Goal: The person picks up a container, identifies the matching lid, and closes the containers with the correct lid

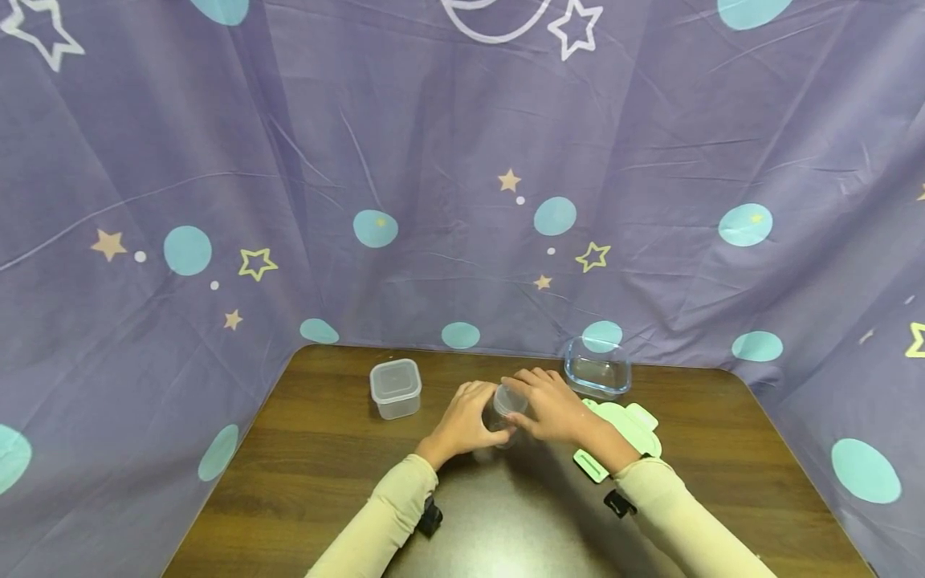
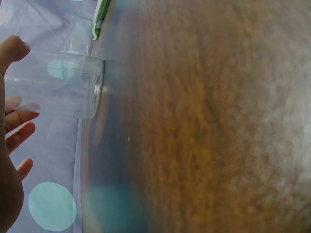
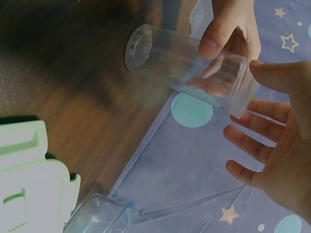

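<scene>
A clear cylindrical jar [image 1: 497, 421] stands upright at the middle of the table, seen sideways in both wrist views. My left hand [image 1: 460, 419] grips its body, thumb on the near side and fingers around the far side. On top sits a translucent lid [image 3: 246, 95]. My right hand [image 1: 552, 411] holds the lid's edge between thumb and fingertips, the other fingers [image 3: 248, 144] spread beside it. In the left wrist view, the jar's base [image 2: 97, 90] is close to the tabletop.
A square translucent container [image 1: 396, 389] with its lid on stands at the back left. At the back right is a glass container [image 1: 598, 371], with a green clip-on lid [image 1: 627, 428] in front of it, partly under my right forearm. A patterned curtain [image 1: 448, 160] surrounds the wooden table [image 1: 311, 457].
</scene>
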`<state>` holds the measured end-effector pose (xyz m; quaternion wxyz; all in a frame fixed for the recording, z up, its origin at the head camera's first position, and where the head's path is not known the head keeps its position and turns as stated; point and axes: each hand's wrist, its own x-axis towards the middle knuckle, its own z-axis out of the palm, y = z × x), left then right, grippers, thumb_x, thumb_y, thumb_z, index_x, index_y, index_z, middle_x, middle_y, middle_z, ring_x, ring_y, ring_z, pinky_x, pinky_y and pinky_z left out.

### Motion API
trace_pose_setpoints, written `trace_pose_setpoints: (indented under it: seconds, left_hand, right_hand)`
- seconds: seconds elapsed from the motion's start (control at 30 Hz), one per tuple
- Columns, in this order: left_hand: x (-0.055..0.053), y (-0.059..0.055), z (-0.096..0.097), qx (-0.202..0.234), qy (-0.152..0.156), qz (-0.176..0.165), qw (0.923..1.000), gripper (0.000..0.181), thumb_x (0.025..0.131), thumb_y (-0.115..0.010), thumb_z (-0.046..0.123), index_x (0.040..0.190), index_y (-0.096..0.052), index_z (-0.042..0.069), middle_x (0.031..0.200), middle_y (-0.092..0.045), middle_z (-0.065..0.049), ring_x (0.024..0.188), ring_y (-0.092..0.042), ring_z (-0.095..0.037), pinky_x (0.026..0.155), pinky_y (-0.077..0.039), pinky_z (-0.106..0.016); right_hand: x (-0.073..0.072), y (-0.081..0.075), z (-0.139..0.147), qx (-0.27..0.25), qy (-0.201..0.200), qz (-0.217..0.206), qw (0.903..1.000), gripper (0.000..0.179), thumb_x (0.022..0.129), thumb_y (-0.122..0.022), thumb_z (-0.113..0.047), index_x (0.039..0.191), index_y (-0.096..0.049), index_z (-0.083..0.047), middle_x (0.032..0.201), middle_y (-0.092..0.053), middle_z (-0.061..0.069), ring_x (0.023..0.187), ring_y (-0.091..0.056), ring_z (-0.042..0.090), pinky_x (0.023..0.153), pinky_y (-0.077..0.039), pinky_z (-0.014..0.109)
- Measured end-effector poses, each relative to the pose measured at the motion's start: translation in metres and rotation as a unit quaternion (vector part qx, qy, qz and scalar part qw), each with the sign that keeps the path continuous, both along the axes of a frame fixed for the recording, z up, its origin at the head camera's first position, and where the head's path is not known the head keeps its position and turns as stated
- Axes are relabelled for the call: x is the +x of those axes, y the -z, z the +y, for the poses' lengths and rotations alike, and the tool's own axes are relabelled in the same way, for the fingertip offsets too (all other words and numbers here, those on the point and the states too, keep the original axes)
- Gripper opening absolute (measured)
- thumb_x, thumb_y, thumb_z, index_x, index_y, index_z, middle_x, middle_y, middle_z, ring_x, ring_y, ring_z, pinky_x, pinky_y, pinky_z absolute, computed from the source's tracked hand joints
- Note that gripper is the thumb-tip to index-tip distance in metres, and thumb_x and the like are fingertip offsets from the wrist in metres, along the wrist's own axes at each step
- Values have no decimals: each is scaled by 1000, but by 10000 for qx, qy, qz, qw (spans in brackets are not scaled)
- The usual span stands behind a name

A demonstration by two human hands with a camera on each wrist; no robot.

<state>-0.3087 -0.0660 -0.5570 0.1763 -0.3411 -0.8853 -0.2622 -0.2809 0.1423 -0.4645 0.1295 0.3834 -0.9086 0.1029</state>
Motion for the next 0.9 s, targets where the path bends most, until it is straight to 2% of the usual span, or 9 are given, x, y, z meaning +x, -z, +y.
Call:
trace_pose_setpoints:
  seconds: [0.3,0.57,0.77,0.9]
  left_hand:
    - [2,1,0,29,11,159,9999,68,76,-82,48,128,-60,10,118,-69,-2,116,-63,-20,110,-45,-42]
    - [4,0,0,124,20,91,9999,71,75,-84,46,131,-59,10,118,-70,-2,114,-63,-21,110,-46,-43]
    - [4,0,0,88,0,26,10000,73,76,-83,46,135,-58,10,122,-69,-2,115,-63,-21,110,-46,-43]
    - [4,0,0,133,-11,-101,9999,71,77,-83,46,134,-58,12,124,-69,-2,117,-62,-22,111,-45,-44]
  right_hand:
    - [-2,-3,-1,119,-201,-208,9995,58,86,-79,-23,140,-61,-10,134,-65,8,119,-60,30,100,-49,55]
    - [-2,-3,-1,146,-319,-244,9991,59,83,-77,-10,140,-61,-11,136,-64,7,118,-60,29,94,-51,55]
    - [-2,-1,0,-60,-236,-310,9992,55,85,-78,-15,137,-63,-12,133,-65,7,117,-61,29,95,-51,54]
    - [-2,0,1,-214,-137,-265,9993,52,87,-79,-27,134,-65,-13,129,-67,7,116,-61,27,95,-50,52]
